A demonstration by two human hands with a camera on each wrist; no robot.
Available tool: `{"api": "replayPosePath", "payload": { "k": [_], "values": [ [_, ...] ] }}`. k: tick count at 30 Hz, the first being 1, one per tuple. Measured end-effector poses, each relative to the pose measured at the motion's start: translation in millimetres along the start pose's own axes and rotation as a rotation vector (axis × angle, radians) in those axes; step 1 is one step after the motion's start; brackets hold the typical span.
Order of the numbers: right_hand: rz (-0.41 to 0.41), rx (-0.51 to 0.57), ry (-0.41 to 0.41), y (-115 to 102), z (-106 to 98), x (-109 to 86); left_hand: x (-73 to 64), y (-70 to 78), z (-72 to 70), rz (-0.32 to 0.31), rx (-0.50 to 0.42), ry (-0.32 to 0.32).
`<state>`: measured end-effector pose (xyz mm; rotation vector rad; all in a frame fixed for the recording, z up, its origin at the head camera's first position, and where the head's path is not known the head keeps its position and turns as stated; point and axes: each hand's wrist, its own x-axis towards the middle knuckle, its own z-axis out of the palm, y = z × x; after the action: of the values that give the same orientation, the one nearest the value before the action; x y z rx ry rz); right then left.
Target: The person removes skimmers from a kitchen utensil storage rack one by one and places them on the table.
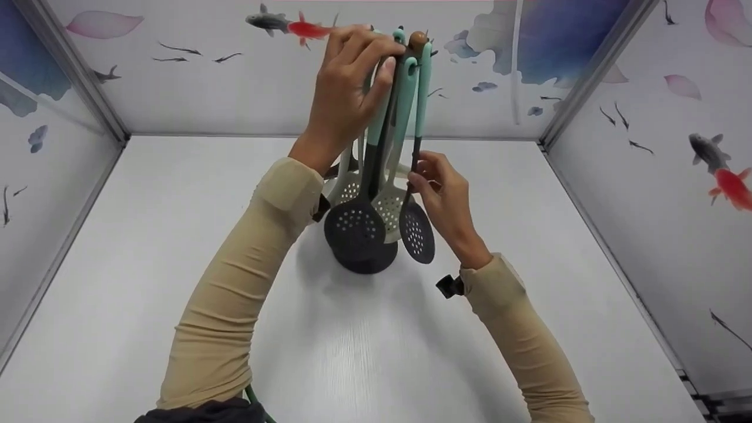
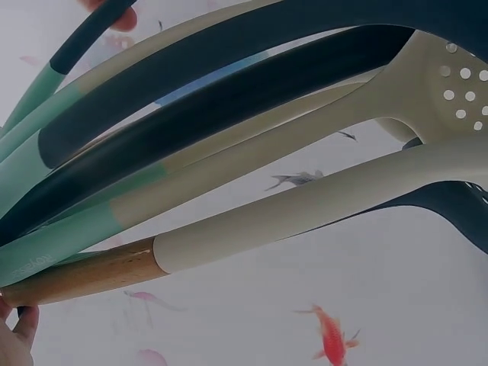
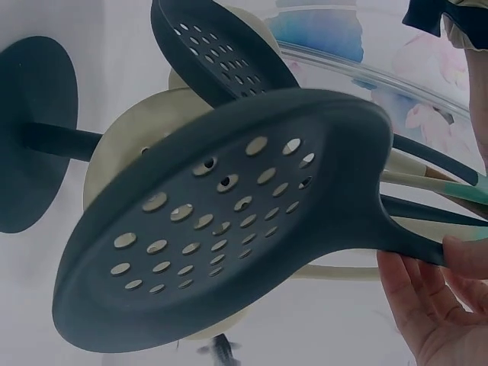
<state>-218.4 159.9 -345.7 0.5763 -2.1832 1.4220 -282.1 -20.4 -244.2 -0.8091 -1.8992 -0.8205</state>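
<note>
A utensil stand with a dark round base (image 1: 376, 263) carries several hanging kitchen utensils. My left hand (image 1: 352, 73) grips its top, fingers curled over beside the upper handle ends; the handles partly hide this hold. On the right side my right hand (image 1: 443, 191) pinches the dark neck of a skimmer (image 1: 417, 233) with a teal handle. In the right wrist view this skimmer's perforated bowl (image 3: 221, 221) fills the middle, thumb and fingers at its neck. Another dark skimmer (image 1: 354, 226) hangs at the front, a cream skimmer (image 1: 389, 205) between the two.
A wooden-ended cream handle (image 2: 91, 274) and several teal-ended handles cross the left wrist view. The white table (image 1: 352, 352) is bounded at the back and sides by panels (image 1: 205, 88) printed with fish and petals.
</note>
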Motion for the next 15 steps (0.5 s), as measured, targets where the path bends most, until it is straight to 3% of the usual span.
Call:
{"api": "replayPosePath", "payload": {
  "k": [15],
  "values": [
    [0.022,0.006,0.053,3.5,-17.9,-5.3,0.3,0.3,-0.1,0.0,-0.001,-0.006]
  ]
}}
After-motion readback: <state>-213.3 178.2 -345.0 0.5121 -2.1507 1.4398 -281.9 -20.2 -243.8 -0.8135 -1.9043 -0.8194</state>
